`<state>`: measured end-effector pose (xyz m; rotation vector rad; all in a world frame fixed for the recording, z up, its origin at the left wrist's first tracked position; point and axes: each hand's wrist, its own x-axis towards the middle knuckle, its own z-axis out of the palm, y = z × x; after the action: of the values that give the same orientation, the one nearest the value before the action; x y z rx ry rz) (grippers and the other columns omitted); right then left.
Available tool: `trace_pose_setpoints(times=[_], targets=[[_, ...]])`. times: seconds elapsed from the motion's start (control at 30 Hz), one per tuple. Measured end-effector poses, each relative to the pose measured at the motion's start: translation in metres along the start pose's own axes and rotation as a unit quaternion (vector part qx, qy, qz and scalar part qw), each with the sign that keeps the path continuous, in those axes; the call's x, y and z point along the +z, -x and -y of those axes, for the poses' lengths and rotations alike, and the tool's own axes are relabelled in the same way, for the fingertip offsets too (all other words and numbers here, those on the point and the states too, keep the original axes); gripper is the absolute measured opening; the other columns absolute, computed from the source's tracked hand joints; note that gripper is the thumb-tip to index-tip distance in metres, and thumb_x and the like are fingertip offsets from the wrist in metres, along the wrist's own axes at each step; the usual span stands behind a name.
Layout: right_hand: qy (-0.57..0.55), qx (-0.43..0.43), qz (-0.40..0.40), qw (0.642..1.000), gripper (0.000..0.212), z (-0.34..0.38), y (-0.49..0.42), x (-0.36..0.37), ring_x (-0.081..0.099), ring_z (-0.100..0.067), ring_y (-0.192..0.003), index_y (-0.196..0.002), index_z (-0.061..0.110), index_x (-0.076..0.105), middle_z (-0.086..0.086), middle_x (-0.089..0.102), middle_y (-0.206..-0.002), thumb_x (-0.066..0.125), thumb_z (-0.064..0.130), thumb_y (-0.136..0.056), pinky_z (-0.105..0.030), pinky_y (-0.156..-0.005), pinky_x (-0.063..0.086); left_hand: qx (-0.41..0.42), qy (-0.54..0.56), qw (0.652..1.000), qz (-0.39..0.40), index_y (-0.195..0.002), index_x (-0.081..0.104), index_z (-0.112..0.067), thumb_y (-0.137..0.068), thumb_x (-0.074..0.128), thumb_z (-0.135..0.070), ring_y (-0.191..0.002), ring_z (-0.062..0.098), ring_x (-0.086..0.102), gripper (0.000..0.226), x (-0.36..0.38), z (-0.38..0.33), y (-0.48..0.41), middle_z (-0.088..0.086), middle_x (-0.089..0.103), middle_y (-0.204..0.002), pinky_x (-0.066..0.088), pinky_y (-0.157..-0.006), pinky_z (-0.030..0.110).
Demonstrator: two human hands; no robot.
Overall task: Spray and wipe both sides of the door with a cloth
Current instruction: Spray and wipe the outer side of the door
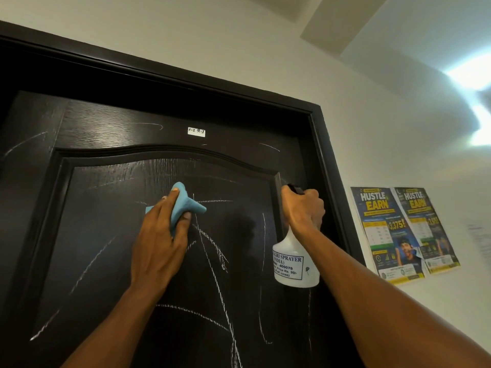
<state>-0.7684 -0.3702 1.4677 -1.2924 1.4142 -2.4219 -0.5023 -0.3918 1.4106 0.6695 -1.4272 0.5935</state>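
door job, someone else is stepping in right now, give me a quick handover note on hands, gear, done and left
Left hand: presses the blue cloth against the upper panel of the dark door.
Right hand: grips the white spray bottle by its neck, held up near the door's right edge.
Done: wiping begun on this side, near the top.
Left: white scribble marks cover most of the panel; the other side is not in view.
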Motion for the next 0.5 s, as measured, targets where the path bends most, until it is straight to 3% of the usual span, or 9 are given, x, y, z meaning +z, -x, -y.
trace_pose_setpoints(times=[0.1, 0.2, 0.33, 0.4, 0.5], targets=[[-0.009, -0.01, 0.037, 0.999, 0.028, -0.011, 0.015, 0.012, 0.063, -0.014, -0.065, -0.094, 0.012, 0.066, -0.003, 0.066, -0.078, 0.063, 0.04, -0.091, -0.025, -0.051, 0.044, 0.002, -0.004, 1.0, -0.002, -0.151, 0.032, -0.024, -0.098, 0.036, -0.056, -0.13, 0.022, 0.047, 0.063, -0.004, -0.002, 0.002, 0.007, 0.045, -0.147, 0.044, -0.104, 0.042], [-0.018, -0.013, 0.072, 0.997, 0.033, -0.013, 0.037, 0.028, 0.063, -0.015, -0.071, -0.093, 0.014, 0.067, -0.005, 0.069, -0.087, 0.062, 0.046, -0.087, -0.027, -0.052, 0.043, 0.001, -0.013, 1.0, -0.006, -0.151, 0.032, -0.022, -0.096, 0.04, -0.049, -0.13, 0.022, 0.046, 0.062, -0.017, -0.005, 0.003, 0.007, 0.045, -0.147, 0.044, -0.105, 0.046], [-0.027, 0.011, 0.128, 0.991, 0.042, -0.004, 0.073, 0.057, 0.069, -0.018, -0.067, -0.089, 0.015, 0.067, -0.004, 0.07, -0.082, 0.057, 0.055, -0.079, -0.037, -0.055, 0.061, 0.001, -0.044, 0.999, -0.016, -0.151, 0.033, -0.021, -0.098, 0.049, -0.037, -0.133, 0.023, 0.044, 0.058, -0.043, 0.003, 0.001, 0.007, 0.044, -0.149, 0.042, -0.107, 0.047], [-0.048, 0.003, 0.176, 0.983, 0.039, 0.001, 0.093, 0.074, 0.07, -0.02, -0.064, -0.083, 0.014, 0.07, -0.006, 0.072, -0.076, 0.059, 0.051, -0.079, -0.038, -0.056, 0.062, 0.001, -0.063, 0.998, -0.026, -0.151, 0.034, -0.02, -0.098, 0.053, -0.03, -0.132, 0.022, 0.044, 0.057, -0.06, 0.007, 0.001, 0.006, 0.044, -0.149, 0.042, -0.108, 0.045], [-0.098, -0.006, 0.252, 0.963, 0.033, 0.016, 0.128, 0.098, 0.068, -0.021, -0.057, -0.079, 0.008, 0.072, -0.015, 0.073, -0.075, 0.063, 0.039, -0.086, -0.031, -0.043, 0.056, 0.0, -0.096, 0.995, -0.038, -0.151, 0.035, -0.02, -0.098, 0.054, -0.03, -0.13, 0.021, 0.046, 0.057, -0.09, 0.015, 0.001, 0.006, 0.046, -0.147, 0.044, -0.104, 0.04]])
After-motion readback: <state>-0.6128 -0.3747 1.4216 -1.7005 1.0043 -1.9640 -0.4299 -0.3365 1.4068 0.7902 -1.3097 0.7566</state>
